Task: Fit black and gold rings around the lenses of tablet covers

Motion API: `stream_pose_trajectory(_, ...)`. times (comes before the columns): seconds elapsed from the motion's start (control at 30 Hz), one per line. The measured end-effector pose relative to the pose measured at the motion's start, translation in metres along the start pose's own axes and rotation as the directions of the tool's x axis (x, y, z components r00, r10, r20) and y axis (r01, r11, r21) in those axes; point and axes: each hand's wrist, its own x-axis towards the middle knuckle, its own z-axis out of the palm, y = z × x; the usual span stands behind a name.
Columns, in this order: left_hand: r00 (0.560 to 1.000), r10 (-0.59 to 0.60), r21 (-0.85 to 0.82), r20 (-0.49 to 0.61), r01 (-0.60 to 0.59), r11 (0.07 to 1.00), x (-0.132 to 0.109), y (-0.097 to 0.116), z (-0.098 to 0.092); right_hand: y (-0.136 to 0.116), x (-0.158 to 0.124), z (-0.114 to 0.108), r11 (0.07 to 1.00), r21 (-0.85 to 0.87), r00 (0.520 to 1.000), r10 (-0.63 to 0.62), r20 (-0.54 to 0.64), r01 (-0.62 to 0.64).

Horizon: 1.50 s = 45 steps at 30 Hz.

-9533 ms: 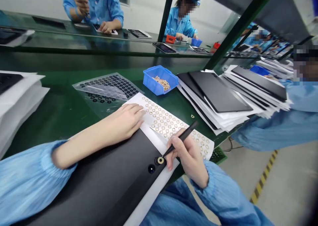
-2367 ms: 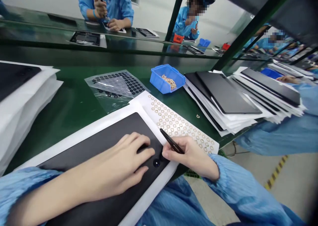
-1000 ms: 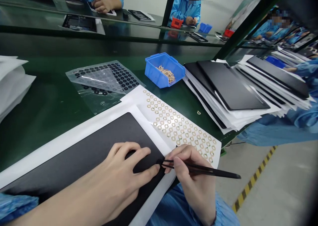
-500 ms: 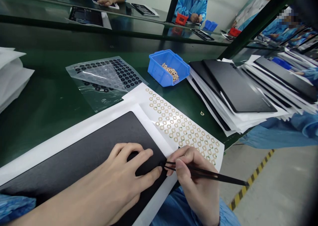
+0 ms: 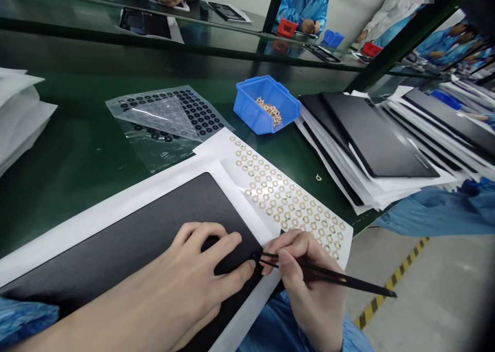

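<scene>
A flat black panel (image 5: 116, 249) lies on white paper in front of me. My left hand (image 5: 209, 269) rests on it with fingers spread and bent, and one fingertip lies beside a small dark round spot near the panel's right corner. My right hand (image 5: 305, 274) grips a pair of black tweezers (image 5: 356, 282). Their tips point left at that spot, slightly apart; whether they pinch anything is too small to tell. Just beyond the hands is a white sheet (image 5: 220, 143) bearing rows of small tan rings.
A blue bin (image 5: 251, 109) holds many small tan pieces. Clear film with black rings (image 5: 209, 117) lies left of it. Stacked black panels (image 5: 381, 140) with paper are at right, and white sheets (image 5: 23, 114) at left. One loose ring (image 5: 318, 177) lies on the green table. Co-workers sit beyond.
The view has shifted slightly, moving most things a little to the right. Both hands keep nearly the same pose at the panel's corner, and the tweezers stay in my right hand.
</scene>
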Motion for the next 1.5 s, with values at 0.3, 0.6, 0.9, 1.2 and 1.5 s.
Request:
stream_pose_trajectory(0.3,1.0,-0.024,0.0,-0.019,0.024,1.0,-0.001,0.001,0.002,-0.002,0.0,0.0,0.999,-0.034,1.0,0.006,-0.013,-0.006)
stream_pose_trajectory(0.6,1.0,-0.011,0.002,-0.029,0.011,1.0,-0.001,0.0,0.002,-0.012,0.007,0.0,0.992,-0.12,1.0,-0.018,0.022,0.021)
stream_pose_trajectory(0.9,0.999,-0.024,0.012,-0.049,0.025,1.0,0.003,0.003,0.002,-0.011,0.013,-0.004,0.99,-0.138,0.994,-0.003,0.109,0.018)
stream_pose_trajectory(1.2,1.0,-0.009,0.002,-0.021,0.009,1.0,-0.003,-0.001,0.005,-0.008,0.015,-0.008,0.993,-0.112,0.988,-0.005,0.152,0.022)
stream_pose_trajectory(1.5,1.0,0.008,0.017,-0.007,-0.008,1.0,0.0,-0.001,0.0,-0.01,0.034,-0.025,0.989,-0.148,0.921,0.05,0.387,0.008)
